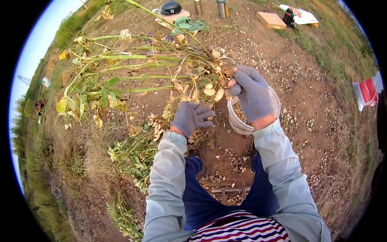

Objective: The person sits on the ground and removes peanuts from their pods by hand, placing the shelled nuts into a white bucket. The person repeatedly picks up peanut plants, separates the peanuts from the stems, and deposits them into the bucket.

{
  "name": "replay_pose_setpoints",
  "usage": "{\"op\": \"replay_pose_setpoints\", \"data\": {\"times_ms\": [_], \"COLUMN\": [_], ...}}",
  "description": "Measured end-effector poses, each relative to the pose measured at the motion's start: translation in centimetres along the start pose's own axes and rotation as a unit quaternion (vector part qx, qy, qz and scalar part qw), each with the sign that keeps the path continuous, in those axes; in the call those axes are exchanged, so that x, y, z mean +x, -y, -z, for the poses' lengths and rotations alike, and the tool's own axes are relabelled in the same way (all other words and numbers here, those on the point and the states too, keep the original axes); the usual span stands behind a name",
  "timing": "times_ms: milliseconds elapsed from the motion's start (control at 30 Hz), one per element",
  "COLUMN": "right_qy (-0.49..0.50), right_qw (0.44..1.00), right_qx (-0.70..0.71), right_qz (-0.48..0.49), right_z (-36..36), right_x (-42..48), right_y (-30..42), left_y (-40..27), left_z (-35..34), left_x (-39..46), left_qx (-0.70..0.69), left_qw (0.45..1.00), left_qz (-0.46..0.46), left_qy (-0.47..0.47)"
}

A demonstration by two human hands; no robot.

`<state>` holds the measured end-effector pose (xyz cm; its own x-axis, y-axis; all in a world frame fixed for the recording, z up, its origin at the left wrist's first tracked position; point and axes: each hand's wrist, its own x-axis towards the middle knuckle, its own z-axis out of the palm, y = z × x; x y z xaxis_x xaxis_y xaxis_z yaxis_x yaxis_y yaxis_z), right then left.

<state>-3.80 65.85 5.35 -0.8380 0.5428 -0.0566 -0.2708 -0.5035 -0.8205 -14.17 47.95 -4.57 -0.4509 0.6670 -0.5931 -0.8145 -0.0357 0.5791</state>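
Note:
A pulled peanut plant (145, 77) stretches sideways before me, its leafy stems to the left and its roots and pods to the right. My right hand (252, 90), in a grey glove with bare fingertips, pinches the root end. Pale peanut pods (214, 92) dangle just left of those fingers. Below the pods is my left hand (193, 117), also gloved, its fingers spread and nothing visibly gripped. Partly hidden under my right hand stands a white bucket (237, 125) with peanuts (238, 112) inside.
More peanut plants (136, 160) lie piled at my left, with a pod cluster (156, 124) on top. Ahead are a black helmet (170, 8), metal flasks (222, 9) and a cardboard box (271, 20). A red-and-white sack (367, 92) sits at far right.

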Motion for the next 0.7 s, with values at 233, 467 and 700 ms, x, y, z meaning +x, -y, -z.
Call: {"op": "replay_pose_setpoints", "data": {"times_ms": [233,467,700], "right_qy": [0.048,0.057,0.072], "right_qw": [0.997,0.991,0.99], "right_qx": [0.063,0.088,0.076], "right_qz": [-0.023,-0.083,-0.098], "right_z": [1.6,1.4,1.3], "right_x": [0.5,0.7,0.9], "right_y": [-0.9,-2.2,-2.1], "left_y": [0.4,0.0,-0.4], "left_z": [0.2,3.8,3.0], "left_x": [-0.5,0.9,-0.7], "left_qx": [-0.048,0.497,0.139], "left_qw": [0.961,0.79,0.942], "left_qz": [-0.033,-0.357,-0.218], "left_qy": [0.272,-0.028,0.216]}}
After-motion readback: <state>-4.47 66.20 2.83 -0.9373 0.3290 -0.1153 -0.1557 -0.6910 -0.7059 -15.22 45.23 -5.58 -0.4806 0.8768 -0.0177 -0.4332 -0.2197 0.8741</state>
